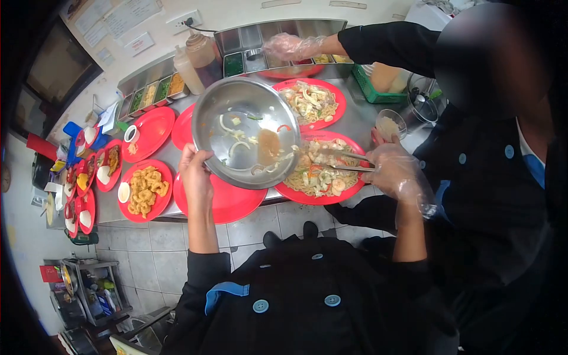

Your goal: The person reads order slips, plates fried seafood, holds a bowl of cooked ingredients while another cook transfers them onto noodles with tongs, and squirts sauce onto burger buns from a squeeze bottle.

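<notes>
At left, the rings (145, 189), a knobbly golden heap beside a smooth white dip (123, 191), could catch drips if the bowl (222, 161) swung over them. The bare left hand (196, 177) grips that bowl at its left rim only, so a greasy edge or slack thumb might let it tip; it is held above the front red plate (225, 202). Round, shiny and steel, it carries pale curved strips and a brownish puddle of sauce (269, 148) toward its right side; too steep a tilt could send this over the next plate's lip. Farther back, a co-worker's hand (290, 46) in thin clear film reaches over the steel bin (278, 29), and a knock is possible should the arms cross. The noodles (299, 182), tangled and yellowish under shrimp, lie on a smooth red oval plate (350, 193); piled carelessly, they could slide off its low rim. The gloved right hand (393, 168) is wrapped round slim metal tongs (353, 168) above them; whether the tips pinch food I cannot tell, and the baggy glove might slip.
</notes>
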